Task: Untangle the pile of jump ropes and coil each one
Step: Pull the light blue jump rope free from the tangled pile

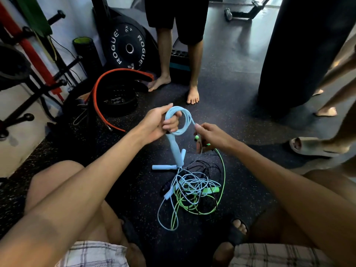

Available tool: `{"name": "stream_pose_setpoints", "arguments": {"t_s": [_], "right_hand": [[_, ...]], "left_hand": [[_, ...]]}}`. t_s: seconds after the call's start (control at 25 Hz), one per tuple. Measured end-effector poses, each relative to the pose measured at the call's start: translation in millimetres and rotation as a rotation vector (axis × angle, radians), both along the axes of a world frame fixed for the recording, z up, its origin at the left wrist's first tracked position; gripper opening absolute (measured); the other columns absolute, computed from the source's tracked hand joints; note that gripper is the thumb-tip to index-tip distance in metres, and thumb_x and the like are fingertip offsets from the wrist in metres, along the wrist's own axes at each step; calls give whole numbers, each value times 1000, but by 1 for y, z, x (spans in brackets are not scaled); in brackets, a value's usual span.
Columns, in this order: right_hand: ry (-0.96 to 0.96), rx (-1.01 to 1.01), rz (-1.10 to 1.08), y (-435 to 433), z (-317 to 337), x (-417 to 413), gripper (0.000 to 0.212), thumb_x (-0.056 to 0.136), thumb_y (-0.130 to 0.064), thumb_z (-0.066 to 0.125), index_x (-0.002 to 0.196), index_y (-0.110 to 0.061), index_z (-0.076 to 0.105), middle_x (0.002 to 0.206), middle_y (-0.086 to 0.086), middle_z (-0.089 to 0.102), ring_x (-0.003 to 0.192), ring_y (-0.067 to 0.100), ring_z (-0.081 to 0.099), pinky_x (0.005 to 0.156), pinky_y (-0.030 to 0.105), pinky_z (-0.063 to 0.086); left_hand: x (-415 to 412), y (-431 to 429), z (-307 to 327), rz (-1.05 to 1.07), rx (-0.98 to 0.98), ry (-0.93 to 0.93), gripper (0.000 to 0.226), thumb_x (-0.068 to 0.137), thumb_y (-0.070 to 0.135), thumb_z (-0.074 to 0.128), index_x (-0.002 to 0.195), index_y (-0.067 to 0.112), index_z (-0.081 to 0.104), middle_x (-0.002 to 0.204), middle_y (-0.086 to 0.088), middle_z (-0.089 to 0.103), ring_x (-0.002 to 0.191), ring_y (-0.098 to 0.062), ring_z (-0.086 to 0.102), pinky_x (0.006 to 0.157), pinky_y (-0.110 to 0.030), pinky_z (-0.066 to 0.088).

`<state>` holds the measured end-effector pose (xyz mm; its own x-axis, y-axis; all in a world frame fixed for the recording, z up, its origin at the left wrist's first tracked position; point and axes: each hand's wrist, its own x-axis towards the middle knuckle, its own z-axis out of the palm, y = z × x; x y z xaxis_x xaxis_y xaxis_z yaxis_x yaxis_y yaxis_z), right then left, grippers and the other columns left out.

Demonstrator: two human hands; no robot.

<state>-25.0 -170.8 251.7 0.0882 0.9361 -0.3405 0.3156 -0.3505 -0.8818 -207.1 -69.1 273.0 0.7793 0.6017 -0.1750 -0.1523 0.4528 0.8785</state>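
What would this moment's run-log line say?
left hand: holds blue coil | right hand: pinches blue rope, holds green one | pile: still tangled on floor

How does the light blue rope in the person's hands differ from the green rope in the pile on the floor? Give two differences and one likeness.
The light blue rope is wound in neat loops held up in the left hand; the green rope lies on the floor. The blue one is free of the pile; the green one is tangled with others there. Both are thin cords with handles.

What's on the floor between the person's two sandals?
In the head view, bare speckled black rubber floor, with the light blue rope loop's end reaching in.
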Motion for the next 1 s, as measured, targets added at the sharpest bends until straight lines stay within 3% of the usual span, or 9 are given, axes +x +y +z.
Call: {"name": "stream_pose_setpoints", "arguments": {"t_s": [0.12,0.28,0.44,0.56,0.8,0.92,1.0], "right_hand": [[-2,-162,131,-6,-3,-3,37,103,-43,40,102,-6,44,85,23,74,82,36,70,78,42,49],[-10,-261,290,-10,-4,-3,27,101,-31,50,101,-4,48,94,20,75,101,40,68,95,49,49],[-2,-256,362,-16,-1,-5,17,98,-17,58,89,-3,58,100,26,73,90,32,70,84,38,55],[0,-141,326,-15,-6,-9,13,97,-11,57,90,-1,56,89,31,69,79,38,68,75,45,57],[20,85,346,-9,3,-19,20,102,-15,49,91,-3,60,71,15,56,62,25,53,60,36,48],[85,150,306,-10,14,-20,23,103,-18,47,95,1,57,65,14,50,59,25,48,56,35,47],[93,178,254,-10,19,-19,29,104,-19,45,96,6,57,62,11,43,54,21,41,51,32,41]], "left_hand": [[1,3,2,176,-85,-101,43,106,27,22,93,1,55,51,1,35,45,-12,32,57,-27,39],[7,5,2,405,-139,-157,40,107,22,23,98,0,56,63,-3,45,55,-15,43,68,-30,42],[9,7,-6,537,-22,-107,34,107,17,28,98,0,55,71,-7,50,57,-15,53,70,-32,51],[8,7,-11,611,192,50,29,106,16,35,100,0,58,70,-7,56,56,-14,60,66,-31,53],[6,1,-17,496,633,400,26,102,13,43,106,-6,60,69,-11,63,55,-15,64,62,-25,54],[10,-7,-18,327,830,558,20,99,14,49,97,0,64,66,-5,66,54,-7,62,59,-18,49],[12,-10,-21,210,920,658,19,98,14,52,83,6,62,59,3,56,46,0,48,52,-19,38]]}}
